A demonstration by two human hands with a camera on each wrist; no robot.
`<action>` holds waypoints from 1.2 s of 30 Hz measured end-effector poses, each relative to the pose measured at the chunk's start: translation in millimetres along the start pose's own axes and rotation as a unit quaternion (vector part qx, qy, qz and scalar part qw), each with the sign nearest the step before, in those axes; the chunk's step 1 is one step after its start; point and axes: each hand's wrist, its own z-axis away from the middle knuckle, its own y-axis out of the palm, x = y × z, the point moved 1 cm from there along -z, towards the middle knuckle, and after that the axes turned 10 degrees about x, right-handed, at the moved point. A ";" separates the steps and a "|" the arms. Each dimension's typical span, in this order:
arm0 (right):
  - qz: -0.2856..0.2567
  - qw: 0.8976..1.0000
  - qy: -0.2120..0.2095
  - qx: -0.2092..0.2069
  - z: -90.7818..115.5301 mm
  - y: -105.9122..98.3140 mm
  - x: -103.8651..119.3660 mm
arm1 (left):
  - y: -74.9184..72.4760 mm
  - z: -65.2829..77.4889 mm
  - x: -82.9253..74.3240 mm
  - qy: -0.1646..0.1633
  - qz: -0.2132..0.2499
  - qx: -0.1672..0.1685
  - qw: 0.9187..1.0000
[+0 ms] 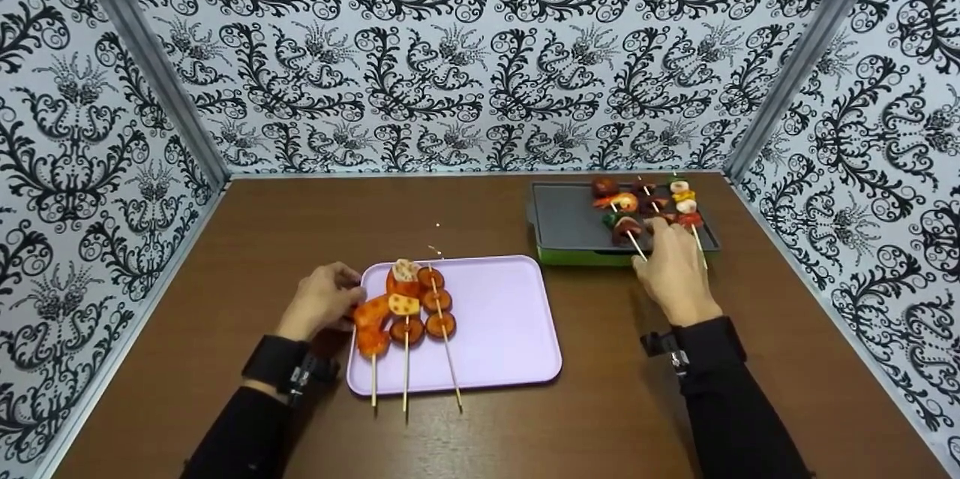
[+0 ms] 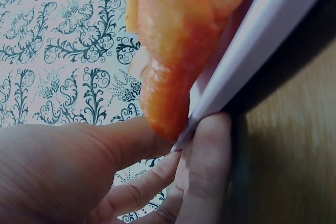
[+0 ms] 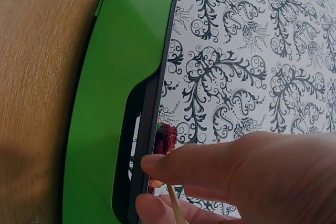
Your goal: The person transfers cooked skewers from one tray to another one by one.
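At the left edge of the pale purple tray (image 1: 502,314), my left hand (image 1: 322,300) pinches the rim, thumb above and fingers below in the left wrist view. Beside it on the tray lies a skewer with orange-red glazed pieces (image 1: 371,323). My right hand (image 1: 675,269) is at the front edge of the grill (image 1: 566,216), its thumb and fingers around the wooden stick (image 3: 176,205) of a skewer (image 1: 626,227) carrying dark red and green pieces. The thumb tip is close to the grill's dark edge. Part of the stick is hidden by the hand.
Two more skewers, one mixed (image 1: 406,305) and one with brown rounds (image 1: 438,302), lie on the tray with sticks over its front edge. Others lie on the grill, including a vegetable skewer (image 1: 685,206) at the right. Patterned walls (image 1: 450,51) enclose the brown table (image 1: 300,216).
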 end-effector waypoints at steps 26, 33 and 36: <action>0.009 0.997 0.078 0.015 6.3 -10.1 5.0 | -1.8 -1.6 -1.8 -0.011 0.000 0.012 1.000; 0.021 0.995 0.094 0.016 7.3 -13.1 5.5 | 0.0 -2.6 0.5 -0.012 0.007 0.007 1.000; 0.024 0.994 0.103 0.020 7.6 -13.9 5.4 | 0.3 -1.1 0.9 -0.009 0.004 0.007 1.000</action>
